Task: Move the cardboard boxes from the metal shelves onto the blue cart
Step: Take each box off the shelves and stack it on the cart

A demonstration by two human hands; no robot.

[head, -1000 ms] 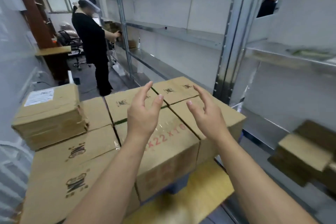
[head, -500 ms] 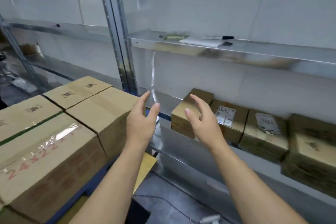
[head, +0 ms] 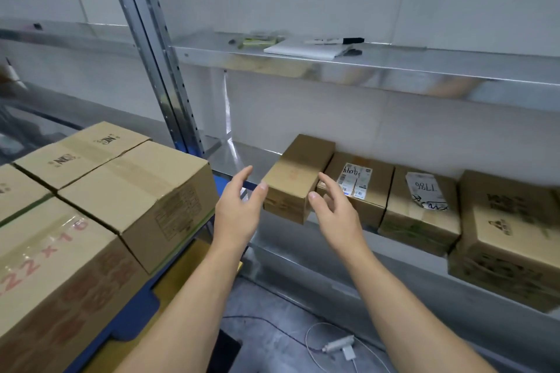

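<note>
Two bare forearms reach forward, the left hand (head: pixel 239 209) and right hand (head: pixel 339 212) both open with fingers spread, holding nothing, either side of the near end of a small cardboard box (head: pixel 295 179) on the lower metal shelf (head: pixel 239 157). Taped cartons (head: pixel 136 194) sit stacked on the blue cart (head: pixel 133 315) at left. Beyond the small box, three labelled boxes (head: pixel 421 206) line the shelf; above, a marker (head: pixel 348 40) lies on the upper shelf (head: pixel 394 70).

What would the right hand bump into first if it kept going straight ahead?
Probably the small plain brown cardboard box at the left end of the lower metal shelf. The right hand, open, points at its near right side; depth is uncertain.
</note>
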